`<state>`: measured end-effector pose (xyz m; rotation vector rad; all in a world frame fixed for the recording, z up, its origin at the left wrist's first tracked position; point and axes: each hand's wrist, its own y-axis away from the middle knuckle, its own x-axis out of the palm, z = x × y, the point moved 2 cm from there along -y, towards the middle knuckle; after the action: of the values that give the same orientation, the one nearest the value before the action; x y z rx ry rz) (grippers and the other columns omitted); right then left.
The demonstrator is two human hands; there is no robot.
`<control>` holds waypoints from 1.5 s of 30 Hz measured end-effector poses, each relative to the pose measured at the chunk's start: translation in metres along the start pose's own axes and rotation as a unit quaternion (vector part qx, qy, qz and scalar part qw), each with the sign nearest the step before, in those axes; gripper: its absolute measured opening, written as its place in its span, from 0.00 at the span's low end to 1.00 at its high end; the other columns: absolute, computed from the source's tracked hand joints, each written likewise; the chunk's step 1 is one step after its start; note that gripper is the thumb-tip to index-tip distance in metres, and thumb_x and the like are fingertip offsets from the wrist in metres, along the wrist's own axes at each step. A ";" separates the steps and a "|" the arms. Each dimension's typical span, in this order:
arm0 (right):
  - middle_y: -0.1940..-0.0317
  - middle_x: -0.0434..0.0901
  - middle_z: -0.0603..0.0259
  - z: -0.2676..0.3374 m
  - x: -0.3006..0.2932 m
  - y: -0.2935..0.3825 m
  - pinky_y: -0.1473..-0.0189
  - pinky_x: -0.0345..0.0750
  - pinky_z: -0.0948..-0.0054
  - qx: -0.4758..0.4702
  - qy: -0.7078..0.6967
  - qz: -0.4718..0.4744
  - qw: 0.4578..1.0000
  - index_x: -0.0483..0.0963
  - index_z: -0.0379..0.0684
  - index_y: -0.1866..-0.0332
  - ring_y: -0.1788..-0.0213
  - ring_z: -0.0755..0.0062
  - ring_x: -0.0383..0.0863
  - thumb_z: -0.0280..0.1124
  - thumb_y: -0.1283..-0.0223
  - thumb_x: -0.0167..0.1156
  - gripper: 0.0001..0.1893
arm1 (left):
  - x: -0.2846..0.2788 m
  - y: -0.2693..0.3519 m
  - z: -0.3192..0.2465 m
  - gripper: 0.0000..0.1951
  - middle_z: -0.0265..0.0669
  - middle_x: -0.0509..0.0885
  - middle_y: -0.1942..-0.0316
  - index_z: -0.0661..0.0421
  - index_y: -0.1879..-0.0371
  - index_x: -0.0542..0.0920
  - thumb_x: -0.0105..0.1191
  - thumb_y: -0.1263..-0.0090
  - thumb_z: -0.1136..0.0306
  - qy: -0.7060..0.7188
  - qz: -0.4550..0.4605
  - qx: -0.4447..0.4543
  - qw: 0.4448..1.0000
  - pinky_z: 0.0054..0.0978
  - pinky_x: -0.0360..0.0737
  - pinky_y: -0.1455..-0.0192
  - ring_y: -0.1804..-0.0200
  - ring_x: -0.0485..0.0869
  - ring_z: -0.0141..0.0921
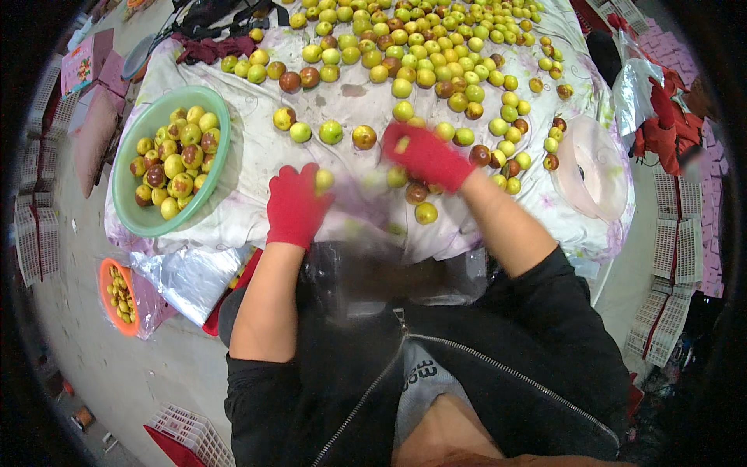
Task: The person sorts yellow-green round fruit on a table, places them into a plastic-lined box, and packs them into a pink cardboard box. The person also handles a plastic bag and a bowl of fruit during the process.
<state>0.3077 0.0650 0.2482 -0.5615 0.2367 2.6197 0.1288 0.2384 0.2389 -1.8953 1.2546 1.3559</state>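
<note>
Both of my hands wear red knit gloves over a cloth-covered table. My left hand is by the near edge, with a yellow-green jujube held at its thumb side. Farther to the right, my right hand reaches over loose fruit, blurred by motion. A patch of yellow fruit shows between its fingers, but whether they grip it is unclear. Below the right palm lie a brown jujube and a yellow one. Several jujubes form a loose row beyond my hands, including a brown-blotched one.
A green basin of blotched jujubes stands at the left; a translucent pink bowl lies at the right. Many jujubes cover the far side. An orange tub of fruit sits on the floor, with white crates at the right.
</note>
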 end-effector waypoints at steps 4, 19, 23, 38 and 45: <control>0.55 0.81 0.48 -0.012 -0.080 -0.072 0.48 0.76 0.59 0.069 0.244 -0.180 0.950 0.78 0.44 0.54 0.51 0.49 0.80 0.37 0.45 0.52 0.16 | 0.008 -0.009 -0.014 0.26 0.46 0.76 0.58 0.49 0.49 0.77 0.66 0.50 0.64 0.058 -0.042 0.016 0.997 0.43 0.73 0.50 0.52 0.73 0.48; 0.47 0.72 0.54 -0.011 -0.046 -0.132 0.49 0.78 0.56 0.123 0.485 -0.020 0.866 0.77 0.57 0.48 0.47 0.50 0.77 0.49 0.50 0.63 0.22 | 0.016 -0.086 -0.078 0.09 0.45 0.76 0.69 0.54 0.66 0.76 0.54 0.47 0.74 0.093 -0.099 0.194 0.972 0.43 0.78 0.65 0.66 0.79 0.46; 0.48 0.72 0.54 -0.014 -0.047 -0.132 0.48 0.77 0.56 0.089 0.459 -0.027 0.883 0.77 0.57 0.50 0.45 0.49 0.74 0.50 0.52 0.63 0.22 | -0.004 -0.038 -0.077 0.03 0.34 0.78 0.70 0.56 0.65 0.77 0.52 0.35 0.73 0.623 0.180 -0.038 0.760 0.32 0.77 0.68 0.70 0.78 0.35; 0.56 0.81 0.44 -0.063 -0.058 -0.148 0.48 0.78 0.59 0.052 0.268 -0.024 0.962 0.78 0.47 0.49 0.54 0.49 0.82 0.50 0.55 0.66 0.28 | 0.001 -0.039 -0.004 0.23 0.45 0.70 0.38 0.56 0.34 0.65 0.47 0.27 0.67 0.656 -0.090 -0.008 0.749 0.42 0.70 0.34 0.38 0.72 0.43; 0.42 0.75 0.55 -0.050 -0.073 -0.131 0.39 0.70 0.70 0.106 -0.085 -0.120 0.983 0.63 0.36 0.33 0.42 0.66 0.74 0.43 0.45 0.66 0.36 | 0.023 -0.028 -0.015 0.17 0.39 0.79 0.53 0.51 0.45 0.74 0.53 0.32 0.62 0.677 0.042 -0.028 0.734 0.38 0.75 0.42 0.48 0.77 0.39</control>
<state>0.4449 0.1398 0.2243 -0.2738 0.3643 2.3545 0.1626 0.2305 0.2199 -2.9493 1.8356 -0.2916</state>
